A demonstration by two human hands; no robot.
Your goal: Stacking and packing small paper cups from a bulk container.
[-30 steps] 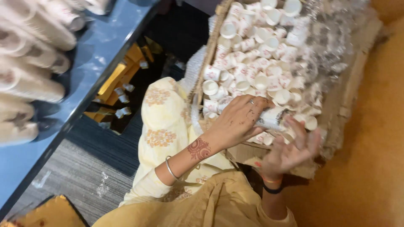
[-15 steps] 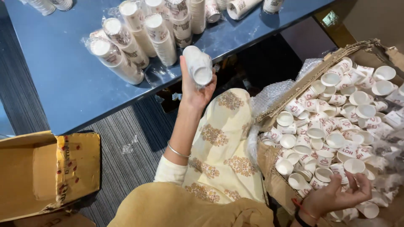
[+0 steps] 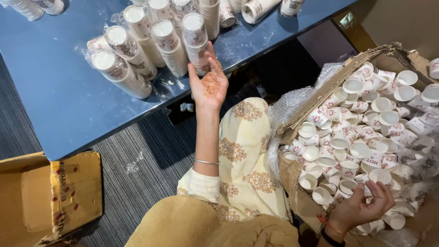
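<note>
my left hand (image 3: 209,87) is open, palm up, fingertips at a wrapped cup stack (image 3: 197,42) near the desk (image 3: 50,100) front edge. my right hand (image 3: 361,208) rests half-curled on loose paper cups (image 3: 361,132) filling the cardboard box (image 3: 315,110).

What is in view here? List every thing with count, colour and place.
Wrapped cup stacks: about a dozen, white with red print, lying on the table, more along its far edge.
Table: one, blue, upper left.
Loose cups: too many to count, white with red print, in the open box at right.
Open box: one, brown cardboard, lined with bubble wrap.
Second box: one, brown, on the grey striped floor, lower left.
Left hand: open, empty, palm up by the table edge, touching a stack.
Right hand: fingers curled among the loose cups.
</note>
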